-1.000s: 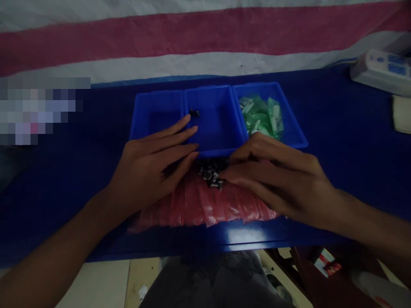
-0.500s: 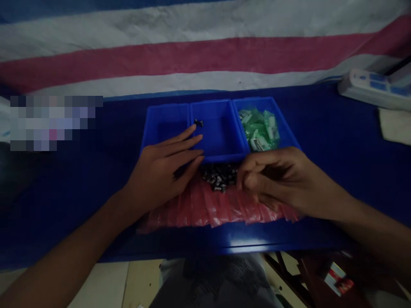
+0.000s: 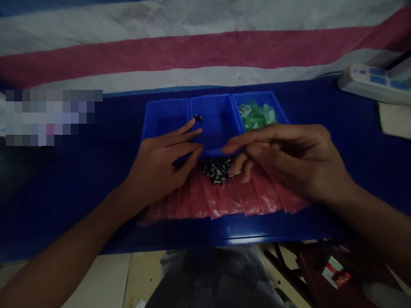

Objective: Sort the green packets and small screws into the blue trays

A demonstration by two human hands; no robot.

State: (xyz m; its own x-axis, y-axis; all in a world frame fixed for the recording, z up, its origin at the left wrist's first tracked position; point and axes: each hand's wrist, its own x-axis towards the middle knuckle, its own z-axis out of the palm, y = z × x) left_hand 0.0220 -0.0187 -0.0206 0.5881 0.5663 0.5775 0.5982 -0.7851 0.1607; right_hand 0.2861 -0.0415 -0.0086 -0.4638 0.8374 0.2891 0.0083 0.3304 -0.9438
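Note:
My left hand (image 3: pixel 165 160) lies open over the front left of the middle blue bin (image 3: pixel 221 128), its fingers apart and reaching over the rim. A couple of small dark screws (image 3: pixel 198 117) are in that bin, by the fingertips. In front of the bins is a pile of black screws (image 3: pixel 216 170) on red plastic bags (image 3: pixel 205 201). My right hand (image 3: pixel 282 158) hovers at the pile's right side with fingers apart and slightly blurred. Its index finger stretches over the bin's front rim, and its lower fingers hang close to the screws. I see nothing held in it.
The left blue bin (image 3: pixel 168 113) adjoins the middle one. Green plastic packets (image 3: pixel 257 115) fill part of the right bin (image 3: pixel 284 114). A white power strip (image 3: pixel 369 83) and a pale cloth (image 3: pixel 394 121) are at the far right of the blue table (image 3: pixel 321 111).
My right hand has opened from a curled pose, its index finger now stretched leftward over the middle bin's rim. The left hand keeps its place, and the view has tilted slightly.

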